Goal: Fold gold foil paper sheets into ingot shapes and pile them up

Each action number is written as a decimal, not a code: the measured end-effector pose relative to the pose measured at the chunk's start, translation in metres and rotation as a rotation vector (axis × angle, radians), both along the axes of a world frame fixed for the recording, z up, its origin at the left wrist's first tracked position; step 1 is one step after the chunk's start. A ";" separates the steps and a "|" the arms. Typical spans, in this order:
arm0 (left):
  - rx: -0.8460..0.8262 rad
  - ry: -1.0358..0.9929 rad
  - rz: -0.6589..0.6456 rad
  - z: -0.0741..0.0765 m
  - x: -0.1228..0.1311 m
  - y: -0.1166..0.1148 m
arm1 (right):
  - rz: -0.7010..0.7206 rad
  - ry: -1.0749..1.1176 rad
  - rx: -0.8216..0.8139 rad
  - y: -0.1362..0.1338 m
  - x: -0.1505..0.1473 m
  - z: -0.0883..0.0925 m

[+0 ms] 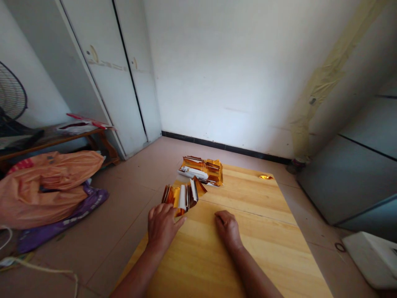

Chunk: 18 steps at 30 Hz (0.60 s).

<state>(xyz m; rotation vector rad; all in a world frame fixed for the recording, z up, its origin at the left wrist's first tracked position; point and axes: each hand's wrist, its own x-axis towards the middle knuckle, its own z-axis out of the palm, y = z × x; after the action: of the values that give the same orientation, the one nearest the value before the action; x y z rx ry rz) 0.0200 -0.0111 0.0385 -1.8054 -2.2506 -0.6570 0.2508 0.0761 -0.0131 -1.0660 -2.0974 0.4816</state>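
My left hand [163, 227] is at the near end of a bundle of folded gold foil and white paper sheets [182, 196]. Its fingers rest at the bundle's edge with the thumb spread apart; the fingertips are partly hidden. My right hand [228, 228] lies on the wooden table [198, 256] with its fingers curled in, and nothing shows in it. A second pile of gold and white folded papers [203, 170] sits farther back, at the table's far left corner.
A small gold foil piece [265, 177] lies near the far right corner. On the floor at left are an orange bag [52, 182] and a purple bag [65, 219]. A cabinet [102, 66], a fan [12, 93] and a white box [370, 256] stand around the table.
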 end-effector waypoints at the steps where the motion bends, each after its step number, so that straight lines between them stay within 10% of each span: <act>1: 0.001 0.026 -0.014 -0.002 0.003 0.002 | 0.004 0.000 0.003 0.000 0.000 0.000; 18: 0.059 0.067 0.036 -0.011 0.013 0.038 | -0.014 -0.021 0.021 0.000 -0.006 -0.003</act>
<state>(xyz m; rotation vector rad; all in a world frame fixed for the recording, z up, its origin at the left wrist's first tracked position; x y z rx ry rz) 0.0331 0.0265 0.0277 -1.7293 -2.1924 -0.6396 0.2445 0.0764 -0.0157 -1.0775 -2.1072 0.4419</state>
